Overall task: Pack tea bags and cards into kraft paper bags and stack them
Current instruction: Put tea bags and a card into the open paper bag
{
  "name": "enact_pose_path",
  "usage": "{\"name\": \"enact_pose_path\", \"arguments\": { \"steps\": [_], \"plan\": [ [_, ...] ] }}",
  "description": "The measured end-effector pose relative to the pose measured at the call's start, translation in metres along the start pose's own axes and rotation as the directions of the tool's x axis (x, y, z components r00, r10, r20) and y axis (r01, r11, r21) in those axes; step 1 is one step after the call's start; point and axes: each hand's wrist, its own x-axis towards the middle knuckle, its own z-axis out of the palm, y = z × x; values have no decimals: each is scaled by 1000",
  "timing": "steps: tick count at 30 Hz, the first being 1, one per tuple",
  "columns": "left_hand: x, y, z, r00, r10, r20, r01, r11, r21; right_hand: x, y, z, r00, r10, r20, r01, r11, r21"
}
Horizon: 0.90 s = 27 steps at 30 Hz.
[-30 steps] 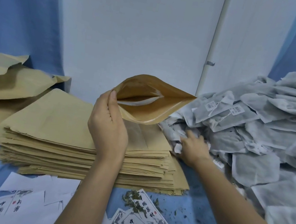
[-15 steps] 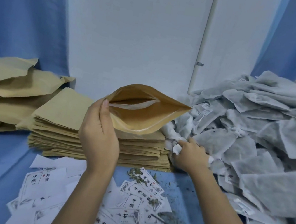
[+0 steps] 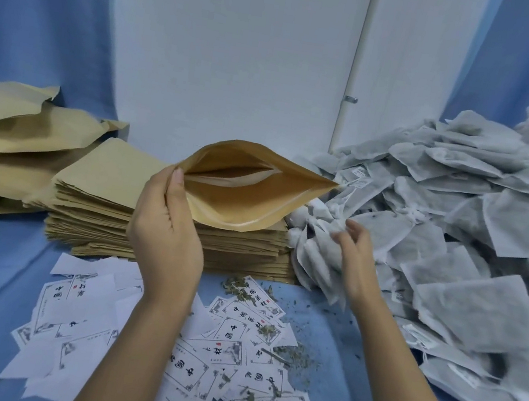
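Left hand [image 3: 166, 233] pinches one open kraft bag [image 3: 248, 204]; right hand [image 3: 357, 253] at one tea-bag pile [image 3: 478, 241], bench right edge, grip unclear; one flat kraft stack [image 3: 102, 185] behind.

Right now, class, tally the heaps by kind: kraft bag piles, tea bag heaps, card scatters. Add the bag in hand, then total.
Kraft bag piles: 2, the flat stack and the looser pile at far left.
Tea bag heap: 1.
Card scatter: 1.
Open kraft bag, gripped by the left hand: 1.
Total: 5.
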Motion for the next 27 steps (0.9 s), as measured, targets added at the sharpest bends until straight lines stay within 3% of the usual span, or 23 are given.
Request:
{"name": "enact_pose_path", "arguments": {
  "steps": [2,4,6,9,12,15,20,25,27],
  "plan": [
    [-1,0,-1,1000,-11,-4,11,1000,-3,-1,-1,-1,993,-22,-115,23,1000,4],
    [-3,0,-1,1000,-20,1,20,1000,-4,-2,-1,1,985,-69,-157,46,988,-148],
    [-5,1,1,1000,-24,11,24,1000,-2,-2,-2,3,990,-96,-100,60,949,-310],
    [-7,2,3,1000,-6,27,7,1000,-1,-2,-9,-2,998,8,61,19,903,-430],
    [-9,2,4,999,9,41,-9,1000,-11,-1,-11,-6,958,106,266,36,878,-478],
    [-9,1,4,999,14,39,-13,1000,-23,2,-1,-2,968,93,232,48,842,-537],
    [-5,1,3,1000,7,14,-6,999,-39,4,-3,-2,991,-130,-29,101,877,-470],
    [-3,4,2,1000,13,-26,-14,999,-39,-8,-17,3,951,-305,-48,278,914,-296],
    [-2,5,2,999,20,-43,-22,999,-49,-16,-31,6,934,-356,27,354,915,-193]
  ]
}}
